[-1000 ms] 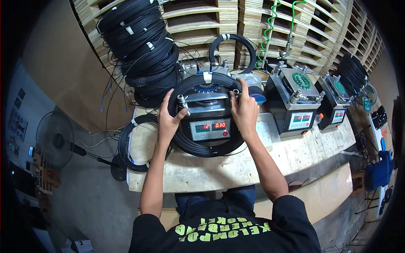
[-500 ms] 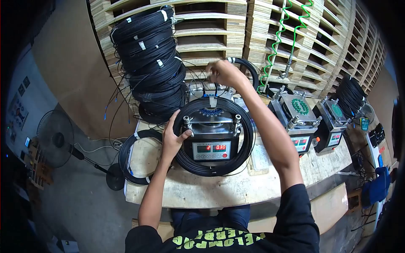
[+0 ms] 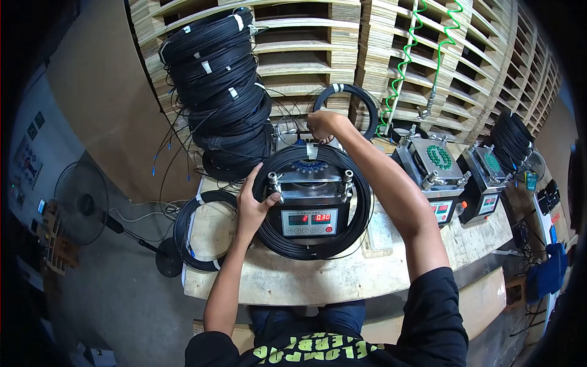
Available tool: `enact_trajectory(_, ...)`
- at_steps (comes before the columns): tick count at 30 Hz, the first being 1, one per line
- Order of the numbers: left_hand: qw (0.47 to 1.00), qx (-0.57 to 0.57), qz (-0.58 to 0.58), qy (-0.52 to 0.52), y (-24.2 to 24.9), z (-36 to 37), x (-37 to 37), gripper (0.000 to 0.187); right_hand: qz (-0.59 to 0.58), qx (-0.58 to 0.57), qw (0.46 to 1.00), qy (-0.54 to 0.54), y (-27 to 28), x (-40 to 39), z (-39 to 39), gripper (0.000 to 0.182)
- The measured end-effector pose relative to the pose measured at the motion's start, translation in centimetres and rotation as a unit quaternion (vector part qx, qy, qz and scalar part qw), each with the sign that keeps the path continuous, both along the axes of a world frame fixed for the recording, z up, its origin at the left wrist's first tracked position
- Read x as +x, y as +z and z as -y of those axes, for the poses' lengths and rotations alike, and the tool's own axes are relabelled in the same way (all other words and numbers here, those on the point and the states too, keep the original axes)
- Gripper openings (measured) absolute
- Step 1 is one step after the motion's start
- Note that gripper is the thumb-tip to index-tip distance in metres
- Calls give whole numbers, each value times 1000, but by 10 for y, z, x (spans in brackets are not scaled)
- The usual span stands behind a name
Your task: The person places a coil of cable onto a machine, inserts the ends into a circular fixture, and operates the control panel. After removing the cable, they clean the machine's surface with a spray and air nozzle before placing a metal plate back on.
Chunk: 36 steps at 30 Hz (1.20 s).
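Note:
A coil of black cable (image 3: 362,223) hangs around the front of a metal machine (image 3: 309,205) with a red digital display. My left hand (image 3: 252,205) grips the coil's left side, thumb on the inner edge and fingers along the outside. My right hand (image 3: 327,126) is behind the coil's top, near a strip of white tape (image 3: 311,150) on it. Its fingers are curled in a closed grip, and whatever lies between them is hidden. Blue connector pieces (image 3: 309,166) form a ring on the machine's top plate.
A tall stack of black cable coils (image 3: 220,98) stands at the back left. Another coil (image 3: 177,235) lies on the table's left, and one more (image 3: 374,116) leans behind. Two similar machines (image 3: 437,156) stand at the right. A fan (image 3: 82,199) is on the left.
My right hand has come down and slightly right, towards the top of the coil. My left hand stays on the coil's left side. The whole view has shifted slightly.

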<state>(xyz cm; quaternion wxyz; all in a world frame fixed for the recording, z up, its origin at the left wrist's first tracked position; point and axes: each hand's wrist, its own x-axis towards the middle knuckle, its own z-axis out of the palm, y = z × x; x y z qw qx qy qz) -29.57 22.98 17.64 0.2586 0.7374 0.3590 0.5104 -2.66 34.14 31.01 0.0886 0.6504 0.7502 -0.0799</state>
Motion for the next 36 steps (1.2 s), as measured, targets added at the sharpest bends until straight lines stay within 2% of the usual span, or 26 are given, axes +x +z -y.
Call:
enact_trajectory(6, 1000, -2, 2, -5, 2, 0, -1, 108, -36, -57, 997, -24, 5, 1, -5, 17)
enact_trajectory(9, 1000, 8, 1, -6, 1, -1, -1, 108, -68, -56, 996, -25, 1, 3, -8, 16)
enact_trajectory(13, 1000, 18, -3, -5, 1, -3, -2, 109, -43, -56, 997, -9, 4, 2, -5, 21)
enact_trajectory(16, 1000, 21, -1, -8, 1, -4, -2, 108, -219, -99, 971, -10, 24, 12, -3, 26)
enact_trajectory(17, 1000, 15, 3, -8, 0, -2, -2, 107, -168, -50, 984, 21, 31, 11, 4, 27)
enact_trajectory(19, 1000, 7, 5, -12, 1, -3, -2, 106, -147, -15, 988, 35, 44, 10, 12, 31)
enact_trajectory(20, 1000, -1, 12, -26, 1, -3, -2, 106, -94, 77, 990, 66, 46, 9, 21, 32)
enact_trajectory(23, 999, 31, -6, -24, 7, -1, -3, 97, -170, 267, 948, 42, 20, 15, 39, 29)
enact_trajectory(26, 989, 127, -61, 51, 14, -15, -8, 79, -281, 382, 880, -33, -7, 11, 70, 26)
enact_trajectory(27, 982, 173, -37, 61, 30, -20, -4, 60, -305, 425, 850, -58, -12, 4, 85, 24)
enact_trajectory(29, 964, 238, -46, 106, 80, -20, 14, 39, -326, 473, 806, -142, -25, -7, 98, 21)
enact_trajectory(32, 930, 332, -158, 20, 136, -35, 47, 21, -374, 491, 779, -113, -52, -4, 100, 16)
enact_trajectory(33, 905, 361, -224, -13, 147, -44, 59, 20, -381, 493, 774, -109, -57, -4, 100, 15)
enact_trajectory(34, 869, 390, -304, -16, 146, -63, 73, 18, -470, 474, 737, -105, -44, -8, 110, 14)
enact_trajectory(35, 825, 415, -383, -18, 144, -79, 87, 17, -495, 479, 719, -98, -49, -5, 105, 13)
enact_trajectory(36, 792, 338, -508, -21, 155, -81, 102, 18, -472, 480, 734, -91, -49, -5, 105, 12)
